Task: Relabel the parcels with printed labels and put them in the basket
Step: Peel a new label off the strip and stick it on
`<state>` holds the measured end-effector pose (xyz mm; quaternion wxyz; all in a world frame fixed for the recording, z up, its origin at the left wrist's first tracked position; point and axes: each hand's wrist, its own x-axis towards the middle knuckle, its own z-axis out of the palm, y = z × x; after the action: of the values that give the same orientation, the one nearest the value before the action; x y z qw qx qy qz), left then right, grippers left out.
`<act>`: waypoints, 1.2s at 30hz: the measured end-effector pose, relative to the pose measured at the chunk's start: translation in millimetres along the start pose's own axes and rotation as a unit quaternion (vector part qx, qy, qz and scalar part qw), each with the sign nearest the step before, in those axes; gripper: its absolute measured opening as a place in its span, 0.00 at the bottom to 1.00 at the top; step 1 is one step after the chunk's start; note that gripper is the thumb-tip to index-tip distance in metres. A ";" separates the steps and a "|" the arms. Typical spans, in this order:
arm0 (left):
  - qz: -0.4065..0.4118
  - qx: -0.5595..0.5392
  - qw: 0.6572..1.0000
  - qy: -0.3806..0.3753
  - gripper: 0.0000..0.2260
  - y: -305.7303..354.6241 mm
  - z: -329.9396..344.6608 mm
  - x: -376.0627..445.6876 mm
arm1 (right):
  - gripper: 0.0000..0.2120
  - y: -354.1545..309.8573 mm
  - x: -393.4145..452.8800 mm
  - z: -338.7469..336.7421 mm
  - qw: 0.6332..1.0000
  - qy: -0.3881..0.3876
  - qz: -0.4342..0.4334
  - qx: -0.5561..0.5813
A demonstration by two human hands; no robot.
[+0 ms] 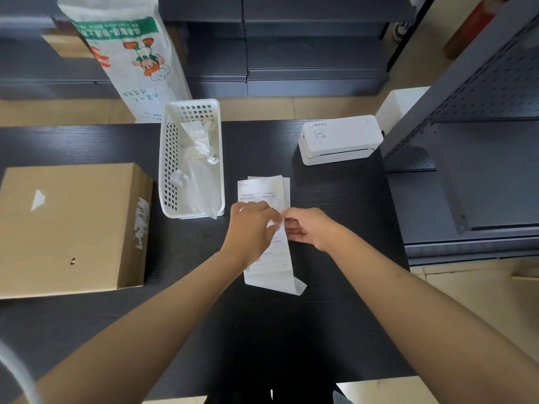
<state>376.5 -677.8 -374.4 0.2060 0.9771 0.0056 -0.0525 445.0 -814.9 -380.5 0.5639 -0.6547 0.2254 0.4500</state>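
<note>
A strip of printed white labels (264, 190) lies lengthwise on the black table (335, 205), its near end curling up. My left hand (251, 225) rests over the strip's middle with fingers curled, pinching a label edge. My right hand (307, 227) pinches the same edge from the right side, fingertips meeting the left hand's. A white perforated basket (170, 158) stands just left of the labels and holds clear plastic bags and crumpled paper. A brown cardboard parcel (73, 228) with torn label remnants sits at the far left.
A white label printer (339, 138) stands at the table's back right. A printed white sack (131, 53) stands behind the basket. Grey metal shelving (466, 135) rises on the right, with a white box (404, 103) beside it. Dark stacked panels fill the background.
</note>
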 end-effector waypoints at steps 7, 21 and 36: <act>-0.044 -0.069 0.995 -0.055 0.04 -2.2 -8.0 6.1 | 0.09 2.2 -1.5 -1.1 0.999 -0.032 -0.016 -0.031; 0.007 -0.040 0.999 -0.011 0.03 -11.9 -7.4 2.7 | 0.06 1.9 -3.2 -4.9 0.998 -0.053 -0.018 -0.009; 0.116 -0.094 0.989 -0.017 0.02 -24.8 -21.8 -10.3 | 0.06 -7.1 -1.4 -5.5 1.000 0.029 -0.008 0.003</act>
<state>367.6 -646.2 -363.5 0.3017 0.9464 -0.1065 -0.0440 451.8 -818.5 -375.7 0.5625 -0.6675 0.2382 0.4258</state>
